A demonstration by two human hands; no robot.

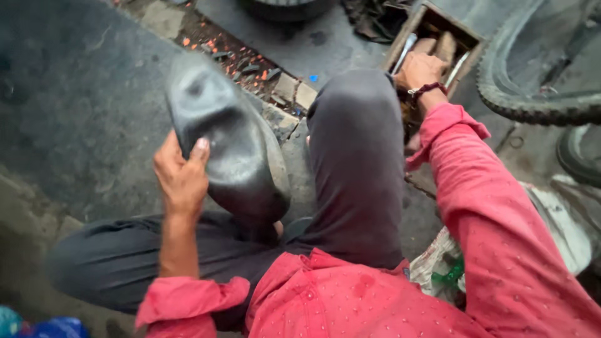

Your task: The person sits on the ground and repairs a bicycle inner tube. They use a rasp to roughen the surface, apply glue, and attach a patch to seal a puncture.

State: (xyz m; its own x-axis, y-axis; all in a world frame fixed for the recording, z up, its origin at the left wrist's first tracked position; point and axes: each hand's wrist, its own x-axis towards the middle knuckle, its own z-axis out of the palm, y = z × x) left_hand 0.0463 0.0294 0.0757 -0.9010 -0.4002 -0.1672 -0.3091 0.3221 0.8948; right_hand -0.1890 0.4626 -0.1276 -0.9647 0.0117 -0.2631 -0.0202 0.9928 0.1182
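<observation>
Left hand [181, 178] clamped on shoe [228, 144], grip holding it at the heel end: thumb pressed on the sole, fingers hidden behind. Shoe held sole-up and tilted, toe pointing away from the grip, heel end down toward the lap; likely turned that way to bring the worn sole into view. Sole dark, scuffed, dusty grey.

Right hand [421, 70] stretched far from the shoe, reaching into wooden box [438, 37] on the ground beyond the raised knee [357, 125]. Fingers curled down among the contents; whether closed on anything, cannot tell. Red band at the wrist. Box open-topped, holding metal tools [405, 50] and brownish pieces, set within arm's reach, probably for quick picking.

Seated low, legs folded, dark trousers, red shirt with rolled cuffs. Tyre [532, 106] just right of the box. Broken kerb with rubble [250, 62] past the shoe's toe. Green bottle [452, 274] in a bag under the right arm. Blue object [59, 327] near the left elbow, too blurred to name.
</observation>
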